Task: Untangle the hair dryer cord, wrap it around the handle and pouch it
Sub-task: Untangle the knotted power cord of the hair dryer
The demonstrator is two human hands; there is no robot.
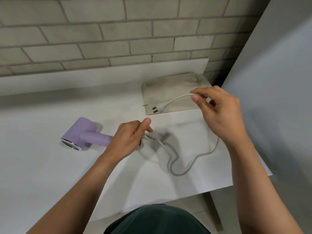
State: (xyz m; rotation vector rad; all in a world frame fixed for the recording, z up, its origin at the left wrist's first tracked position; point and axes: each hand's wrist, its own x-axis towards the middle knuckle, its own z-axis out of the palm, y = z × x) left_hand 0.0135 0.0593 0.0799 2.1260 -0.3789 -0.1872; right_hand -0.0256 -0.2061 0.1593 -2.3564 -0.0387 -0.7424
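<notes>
A lilac hair dryer (82,132) lies on its side on the white table (50,174), its handle pointing right. My left hand (130,139) covers the handle's end and pinches the white cord (179,171) where it leaves the dryer. The cord loops across the table and rises to my right hand (219,112), which pinches it near the plug. The white plug (159,108) hangs just above a flat beige pouch (168,88) lying at the back right.
A grey brick wall (118,31) runs behind the table. A pale panel (278,81) stands at the right. The table's right edge (263,162) is close to my right forearm.
</notes>
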